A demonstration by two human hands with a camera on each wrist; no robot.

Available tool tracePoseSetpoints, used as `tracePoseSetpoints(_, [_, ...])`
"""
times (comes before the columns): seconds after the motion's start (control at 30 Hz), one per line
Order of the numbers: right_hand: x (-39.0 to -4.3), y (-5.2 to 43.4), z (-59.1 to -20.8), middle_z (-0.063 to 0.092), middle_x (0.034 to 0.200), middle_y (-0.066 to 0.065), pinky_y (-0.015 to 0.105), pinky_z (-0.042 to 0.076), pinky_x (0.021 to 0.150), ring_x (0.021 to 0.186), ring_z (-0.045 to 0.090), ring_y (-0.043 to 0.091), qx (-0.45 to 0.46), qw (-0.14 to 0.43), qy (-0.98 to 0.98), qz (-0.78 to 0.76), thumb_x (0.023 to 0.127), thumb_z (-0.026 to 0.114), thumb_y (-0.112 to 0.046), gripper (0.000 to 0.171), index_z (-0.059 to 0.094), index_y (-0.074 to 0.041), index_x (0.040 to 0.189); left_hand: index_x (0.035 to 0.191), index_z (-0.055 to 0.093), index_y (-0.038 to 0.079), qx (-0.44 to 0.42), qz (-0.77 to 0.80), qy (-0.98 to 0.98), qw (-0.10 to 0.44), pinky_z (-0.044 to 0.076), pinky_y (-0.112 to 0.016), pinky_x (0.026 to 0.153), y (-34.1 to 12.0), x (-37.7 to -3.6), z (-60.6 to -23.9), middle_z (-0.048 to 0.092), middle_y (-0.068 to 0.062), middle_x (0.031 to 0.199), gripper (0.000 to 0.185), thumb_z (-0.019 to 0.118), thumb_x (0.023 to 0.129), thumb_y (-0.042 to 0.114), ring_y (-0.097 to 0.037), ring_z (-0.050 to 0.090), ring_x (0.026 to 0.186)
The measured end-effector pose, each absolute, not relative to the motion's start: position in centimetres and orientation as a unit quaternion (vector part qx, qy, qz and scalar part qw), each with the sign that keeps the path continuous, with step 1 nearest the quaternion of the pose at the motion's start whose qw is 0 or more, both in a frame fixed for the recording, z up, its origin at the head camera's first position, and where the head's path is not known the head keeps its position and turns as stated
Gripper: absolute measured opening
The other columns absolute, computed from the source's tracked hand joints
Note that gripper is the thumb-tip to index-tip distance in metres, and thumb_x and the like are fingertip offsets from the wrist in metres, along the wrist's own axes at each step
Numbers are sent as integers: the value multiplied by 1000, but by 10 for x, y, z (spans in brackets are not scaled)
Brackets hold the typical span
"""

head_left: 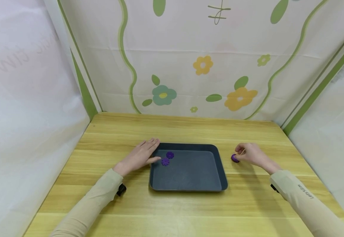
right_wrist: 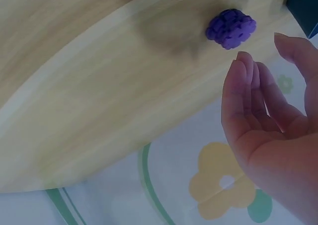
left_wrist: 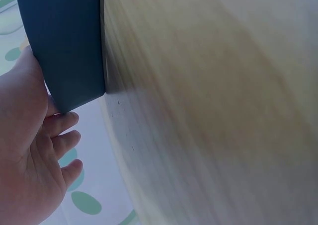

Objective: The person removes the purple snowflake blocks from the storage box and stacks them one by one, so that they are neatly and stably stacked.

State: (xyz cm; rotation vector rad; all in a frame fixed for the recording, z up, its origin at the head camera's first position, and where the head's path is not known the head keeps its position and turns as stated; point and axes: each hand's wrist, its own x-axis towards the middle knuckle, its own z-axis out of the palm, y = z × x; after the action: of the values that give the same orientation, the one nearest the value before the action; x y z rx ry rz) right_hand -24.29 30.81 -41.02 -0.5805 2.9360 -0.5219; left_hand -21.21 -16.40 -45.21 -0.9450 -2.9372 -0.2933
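Observation:
A dark grey tray lies on the wooden table with two purple flower-shaped discs near its left side. My left hand rests at the tray's far left corner, thumb over the rim and fingers stretched along the edge. In the left wrist view, its fingertips reach past the corner of the tray wall. To the right of the tray, a small stack of purple notched discs sits on the table. My right hand is right beside it, thumb and fingers parted in the right wrist view.
The wooden table extends around the tray. A white curtain with printed flowers stands behind it, and more white fabric closes off the left and right sides. Dark wrist devices are strapped at both sleeves.

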Motion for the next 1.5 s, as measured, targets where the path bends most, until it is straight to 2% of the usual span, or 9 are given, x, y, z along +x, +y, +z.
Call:
tracePoseSetpoints(0.5, [-246,275,-388,72,85,7,33,58,66,72,68,14,-226,41,957,-175,86,74,-12,16,70,0,97,155,32,2,-303,-93,-948,19,29,-53,123,-164,-212,-451,34,-17,160,75,51,100,50,-32,32,150])
tracePoseSetpoints(0.7, [-245,255,-390,72,84,7,27,56,64,71,69,13,-246,42,950,-187,85,73,-10,15,70,0,95,155,32,2,-305,-87,-948,23,29,-53,122,-164,-212,-451,35,-17,160,75,51,100,51,-33,33,150])
tracePoseSetpoints(1.17, [-246,212,-391,72,89,6,27,56,68,77,65,13,-276,78,937,-202,88,73,-11,17,70,-1,101,154,34,1,-311,-85,-946,35,31,-54,121,-165,-211,-450,36,-17,159,74,52,100,49,-33,35,149])
tracePoseSetpoints(1.5, [-247,181,-396,72,91,6,28,58,71,77,65,11,-291,93,930,-204,87,74,-13,21,70,0,103,155,31,3,-304,-91,-948,15,29,-53,122,-165,-213,-451,34,-16,160,75,51,101,50,-32,32,150])
